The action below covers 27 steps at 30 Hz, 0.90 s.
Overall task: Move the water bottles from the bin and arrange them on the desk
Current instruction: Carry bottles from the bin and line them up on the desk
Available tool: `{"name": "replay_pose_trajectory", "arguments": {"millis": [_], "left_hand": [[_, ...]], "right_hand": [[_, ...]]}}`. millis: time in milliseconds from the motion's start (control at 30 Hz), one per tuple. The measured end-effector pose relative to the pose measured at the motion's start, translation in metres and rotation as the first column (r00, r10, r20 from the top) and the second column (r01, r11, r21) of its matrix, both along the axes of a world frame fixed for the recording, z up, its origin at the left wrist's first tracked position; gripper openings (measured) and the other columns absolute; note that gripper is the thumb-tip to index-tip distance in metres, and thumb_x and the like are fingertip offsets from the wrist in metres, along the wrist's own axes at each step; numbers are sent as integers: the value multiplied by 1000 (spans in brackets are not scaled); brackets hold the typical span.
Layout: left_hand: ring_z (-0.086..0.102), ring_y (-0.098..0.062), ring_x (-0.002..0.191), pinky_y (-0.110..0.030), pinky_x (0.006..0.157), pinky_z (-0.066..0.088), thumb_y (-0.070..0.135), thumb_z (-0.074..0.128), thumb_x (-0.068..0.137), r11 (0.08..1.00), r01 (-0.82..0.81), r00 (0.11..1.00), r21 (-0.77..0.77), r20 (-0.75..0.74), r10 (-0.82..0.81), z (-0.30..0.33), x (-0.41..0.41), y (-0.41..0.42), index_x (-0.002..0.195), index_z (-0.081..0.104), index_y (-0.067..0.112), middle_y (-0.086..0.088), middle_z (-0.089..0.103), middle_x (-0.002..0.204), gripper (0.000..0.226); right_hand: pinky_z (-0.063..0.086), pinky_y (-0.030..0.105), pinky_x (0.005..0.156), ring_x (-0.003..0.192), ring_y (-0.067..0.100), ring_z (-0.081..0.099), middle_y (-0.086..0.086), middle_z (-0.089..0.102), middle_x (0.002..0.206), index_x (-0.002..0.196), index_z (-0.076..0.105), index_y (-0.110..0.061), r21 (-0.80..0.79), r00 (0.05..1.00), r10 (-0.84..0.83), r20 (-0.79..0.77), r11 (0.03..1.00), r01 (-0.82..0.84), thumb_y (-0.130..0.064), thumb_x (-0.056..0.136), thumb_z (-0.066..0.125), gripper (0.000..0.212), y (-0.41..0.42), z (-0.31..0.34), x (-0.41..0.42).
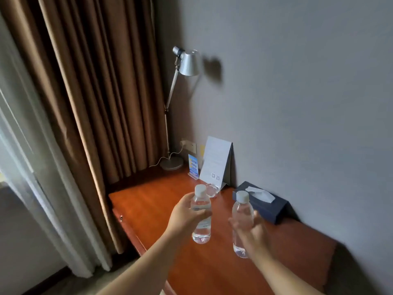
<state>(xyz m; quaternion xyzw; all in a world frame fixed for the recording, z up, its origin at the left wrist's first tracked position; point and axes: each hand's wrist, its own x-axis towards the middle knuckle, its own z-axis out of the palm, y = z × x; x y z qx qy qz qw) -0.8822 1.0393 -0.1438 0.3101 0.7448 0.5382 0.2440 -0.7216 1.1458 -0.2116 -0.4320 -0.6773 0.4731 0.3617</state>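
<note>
The left hand (187, 213), just below the centre of the frame, wraps its fingers around the middle of a clear water bottle (201, 216), thumb and fingers closed on the label band. That bottle is upright with a white cap, and water shows in its lower part; whether its base touches the desk (148, 211) or hangs just above it cannot be told. To the right of it, the right hand (251, 233) curls around a second water bottle (241, 218) from the near side, fingers blurred but closed round its body. This one also stands upright, white cap on, with clear water inside, above the orange-brown wood of the desk.

Behind the bottles, toward the middle of the frame, a small glass ashtray (212, 190) sits on the desk in front of a grey folded card (215, 160), with a small blue sign (193, 166) at the card's left. At centre right a dark tissue box (265, 206) lies against the wall, a white tissue poking from its top. A silver desk lamp (187, 62) stands in the desk's far corner, beside the brown curtain (95, 92) filling the upper left.
</note>
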Motion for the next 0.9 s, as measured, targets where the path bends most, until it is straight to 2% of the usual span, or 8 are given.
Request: {"name": "replay_pose_trajectory", "arguments": {"millis": [67,167,400,500,600,700,833,900], "left_hand": [[68,-9,98,-30,83,58,22,87,74,997,67,998,-49,-15,-68,-13,-18,23,120,53,34,15,66,109,59],[67,-2,89,-24,75,55,21,86,75,979,162,986,-124,-19,-166,-35,-44,59,115,54,34,17,68,101,53],[70,-8,88,-32,82,59,16,85,76,964,215,976,-154,13,-215,-98,-102,168,110,56,34,13,71,98,48],[68,-8,94,-33,86,57,24,86,73,956,217,973,-198,-28,-227,-115,-123,202,114,56,42,16,70,102,54],[64,-10,91,-23,75,50,22,79,79,943,254,962,-217,-44,-269,-126,-144,236,114,53,37,12,65,97,46],[62,-7,86,-18,64,45,22,77,82,924,305,943,-231,-65,-327,-139,-165,271,115,50,29,9,60,98,44],[64,-8,89,-27,78,50,18,77,81,869,415,895,-269,-51,-443,-161,-188,313,113,56,28,10,64,95,39],[61,-5,86,-26,75,48,19,72,84,830,476,852,-291,-80,-517,-168,-199,329,107,54,32,13,63,90,32]], "right_hand": [[45,25,67,89,10,64,-10,61,99,100,57,-31,22,996,-50,73,999,49,-78,58,69,64,19,-14,-11],[44,21,66,94,9,61,-13,58,104,104,56,-30,-31,986,-125,115,991,129,-59,68,81,52,46,-35,-27],[45,21,63,89,14,66,-4,67,104,113,59,-23,-134,928,-341,152,923,361,-39,70,89,55,130,-96,-83],[52,30,77,99,20,65,-1,65,113,122,55,-20,-173,907,-374,194,897,407,-36,70,90,64,155,-109,-104],[54,35,84,99,18,63,-5,64,112,123,53,-26,-163,894,-386,228,890,426,-39,70,89,66,178,-117,-124],[53,30,81,97,13,61,-10,61,110,123,50,-32,-188,896,-391,212,883,430,-36,71,89,64,193,-125,-149],[44,21,72,93,10,58,-10,59,106,119,46,-32,-219,879,-438,189,854,473,-26,72,90,65,211,-139,-189],[43,20,70,88,7,58,-13,58,101,114,45,-34,-199,851,-488,195,830,521,-29,69,91,64,219,-148,-208]]}}
